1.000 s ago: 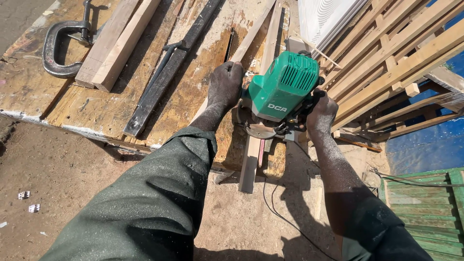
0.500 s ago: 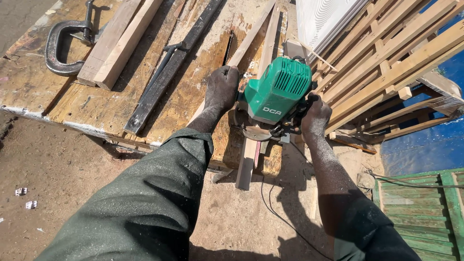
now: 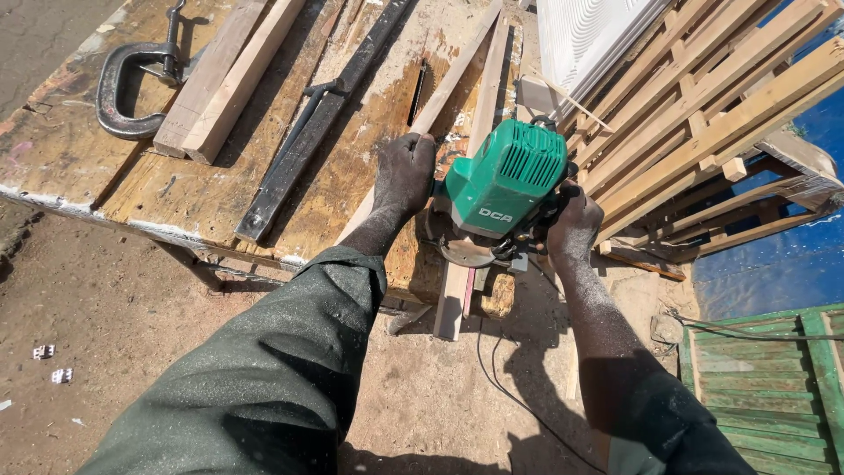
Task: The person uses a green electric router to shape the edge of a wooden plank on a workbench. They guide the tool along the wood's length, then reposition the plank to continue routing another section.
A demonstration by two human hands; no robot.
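Note:
A green electric router [image 3: 505, 185] sits on a narrow wooden strip [image 3: 475, 167] that runs along the worn workbench [image 3: 97, 189] and overhangs its near edge. My left hand [image 3: 404, 171], dusty, grips the router's left handle. My right hand [image 3: 573, 227] grips the handle on its right side. The router's round base [image 3: 466, 253] rests flat on the strip near the bench's front edge. A black cord [image 3: 492, 369] hangs from the tool down to the ground.
A metal C-clamp [image 3: 132, 88], two timber blocks [image 3: 224, 79] and a long black bar clamp [image 3: 308, 132] lie on the bench to the left. A stack of wooden slat frames [image 3: 703, 114] leans at the right. A green louvred shutter [image 3: 765, 387] lies on the dirt.
The router and both hands have slid a little further away along the strip, from the bench's front edge toward its middle.

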